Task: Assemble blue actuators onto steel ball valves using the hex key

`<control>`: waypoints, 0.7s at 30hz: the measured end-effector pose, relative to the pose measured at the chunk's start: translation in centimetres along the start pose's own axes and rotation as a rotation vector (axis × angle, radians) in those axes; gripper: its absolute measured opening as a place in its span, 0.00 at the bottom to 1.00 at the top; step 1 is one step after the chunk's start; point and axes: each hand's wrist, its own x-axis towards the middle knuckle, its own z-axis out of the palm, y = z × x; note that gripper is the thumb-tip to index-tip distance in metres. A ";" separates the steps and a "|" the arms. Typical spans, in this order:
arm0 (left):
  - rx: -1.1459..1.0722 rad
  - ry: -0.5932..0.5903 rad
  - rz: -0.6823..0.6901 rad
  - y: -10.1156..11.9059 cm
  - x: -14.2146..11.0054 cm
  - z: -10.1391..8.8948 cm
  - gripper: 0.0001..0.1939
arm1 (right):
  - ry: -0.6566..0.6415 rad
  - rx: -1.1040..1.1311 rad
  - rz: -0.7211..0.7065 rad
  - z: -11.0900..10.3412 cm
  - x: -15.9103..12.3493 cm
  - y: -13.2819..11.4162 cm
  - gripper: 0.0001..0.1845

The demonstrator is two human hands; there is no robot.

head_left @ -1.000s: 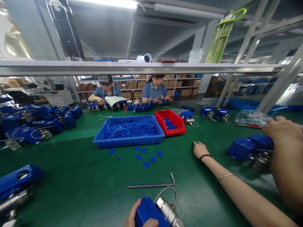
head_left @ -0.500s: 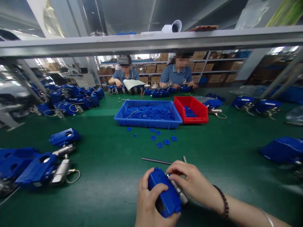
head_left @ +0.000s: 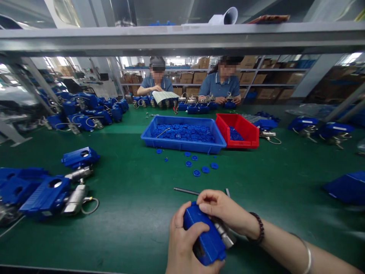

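Green workbench [head_left: 134, 186] here, blue tray [head_left: 182, 145] and red bin [head_left: 248, 144] side by side just above centre frame. The blue unit [head_left: 212, 240] is at bottom centre, left hand [head_left: 184, 243] wrapped snugly round it. Right hand [head_left: 224, 211] has its fingers curled at the unit's top end, can't tell if they're actually gripping anything.

Green tabletop [head_left: 128, 198] passable between held blue boxy housing [head_left: 211, 240] and left blue-silver units [head_left: 51, 198]; rectangular blue plastic tray [head_left: 182, 145], red plastic bin [head_left: 245, 144] block ahead.
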 end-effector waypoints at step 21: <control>-0.045 -0.003 -0.059 1.0 0.5 -0.2 0.27 | -0.231 -0.285 -0.060 -1.3 2.4 -0.5 0.32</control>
